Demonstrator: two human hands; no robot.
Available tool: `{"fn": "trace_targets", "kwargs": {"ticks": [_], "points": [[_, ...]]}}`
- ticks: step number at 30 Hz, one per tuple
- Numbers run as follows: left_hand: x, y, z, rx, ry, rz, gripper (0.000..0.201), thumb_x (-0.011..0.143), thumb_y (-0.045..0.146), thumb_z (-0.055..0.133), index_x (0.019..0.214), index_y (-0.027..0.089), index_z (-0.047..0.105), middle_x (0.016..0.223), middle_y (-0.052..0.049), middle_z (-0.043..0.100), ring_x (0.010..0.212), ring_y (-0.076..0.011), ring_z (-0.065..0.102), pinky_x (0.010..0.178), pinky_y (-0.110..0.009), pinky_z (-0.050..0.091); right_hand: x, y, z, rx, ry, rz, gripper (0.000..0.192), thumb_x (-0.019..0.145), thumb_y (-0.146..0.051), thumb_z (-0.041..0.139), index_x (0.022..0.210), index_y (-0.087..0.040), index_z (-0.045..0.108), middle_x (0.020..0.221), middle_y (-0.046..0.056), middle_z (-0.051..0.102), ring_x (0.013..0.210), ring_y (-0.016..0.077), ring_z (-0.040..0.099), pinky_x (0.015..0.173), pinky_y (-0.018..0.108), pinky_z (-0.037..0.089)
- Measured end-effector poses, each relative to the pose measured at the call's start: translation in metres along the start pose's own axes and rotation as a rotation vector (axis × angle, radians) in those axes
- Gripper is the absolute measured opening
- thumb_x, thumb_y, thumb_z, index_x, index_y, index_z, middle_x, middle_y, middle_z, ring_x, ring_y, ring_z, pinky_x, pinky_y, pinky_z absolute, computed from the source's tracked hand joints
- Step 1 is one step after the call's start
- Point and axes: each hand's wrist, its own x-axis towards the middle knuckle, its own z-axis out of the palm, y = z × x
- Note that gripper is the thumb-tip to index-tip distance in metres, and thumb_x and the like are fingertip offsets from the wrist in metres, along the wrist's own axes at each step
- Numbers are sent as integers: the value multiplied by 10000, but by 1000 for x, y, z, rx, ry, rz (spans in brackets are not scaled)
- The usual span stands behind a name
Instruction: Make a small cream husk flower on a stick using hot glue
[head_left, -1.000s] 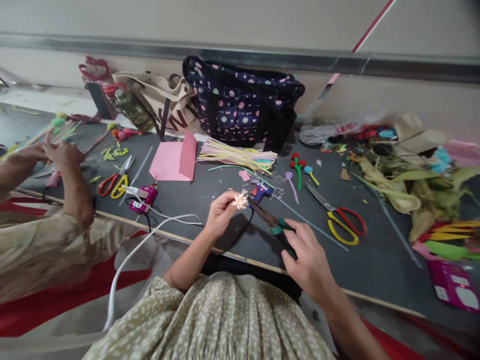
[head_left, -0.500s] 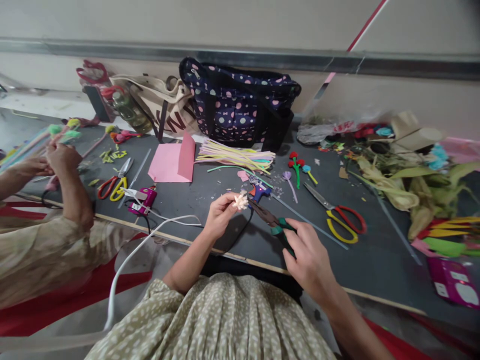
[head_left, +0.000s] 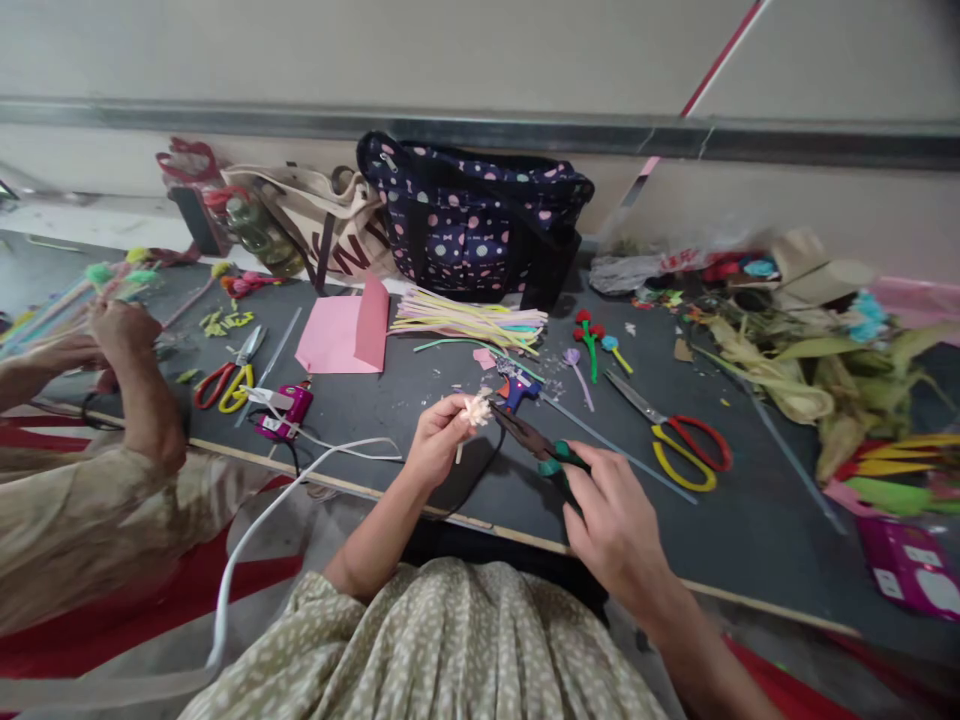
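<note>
Trimming step: the left hand (head_left: 433, 447) pinches a small pale paper flower (head_left: 475, 408) above the tabletop (head_left: 420, 400), while the right hand (head_left: 611, 512), at its 4 o'clock, closes around green-handled scissors (head_left: 534, 445), whose blades probably next need aligning on a petal edge.

You are looking at a scene in soft, even, fairly bright light with no hard glare. The dark tabletop (head_left: 420, 395) takes only faint shadows; a weak one sits under your left hand (head_left: 435, 440) and another beneath the spotted bag (head_left: 472, 225). The middle of the frame is reasonably sharp. Toward the edges the lens bends things: the wall rail (head_left: 225, 120) bows across the top. The right side smears, so the leaves (head_left: 787, 375) and the pink packet (head_left: 911, 575) at lower right look blurred, as does the sleeve (head_left: 67, 530) at lower left.
</note>
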Motion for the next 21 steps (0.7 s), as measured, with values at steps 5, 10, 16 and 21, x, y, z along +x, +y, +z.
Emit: {"fn": "trace_targets", "kwargs": {"ticks": [5,10,16,21], "points": [[0,-1,-4,-65,-9,-30,346,660,402,853,856,151,718,683,0,585,552,-54,458,545,-172,385,-1,0,-1,43,7,26,311,776,-23,486,1046,-121,606,1178,177,573,1063,302,530,889,458,510],[-1,0,-3,-83,-16,-32,348,657,392,857,872,153,724,684,2,580,552,-49,456,543,-168,378,0,-1,-2,47,-1,24,325,779,-21,485,1063,-123,606,1196,176,573,1067,303,531,897,465,507],[-1,1,-1,-68,-4,-30,367,635,407,867,857,153,722,655,11,566,540,-54,446,544,-179,393,-2,-1,-2,18,-3,4,312,793,-27,490,1065,-114,614,1184,181,574,1063,300,529,888,449,517],[-1,-1,-2,-70,-2,-38,363,634,392,868,875,163,724,662,13,569,544,-55,452,546,-177,395,-3,-1,-1,-21,-9,-1,287,823,-41,500,1077,-107,615,1191,192,576,1049,294,529,870,439,520]]}}
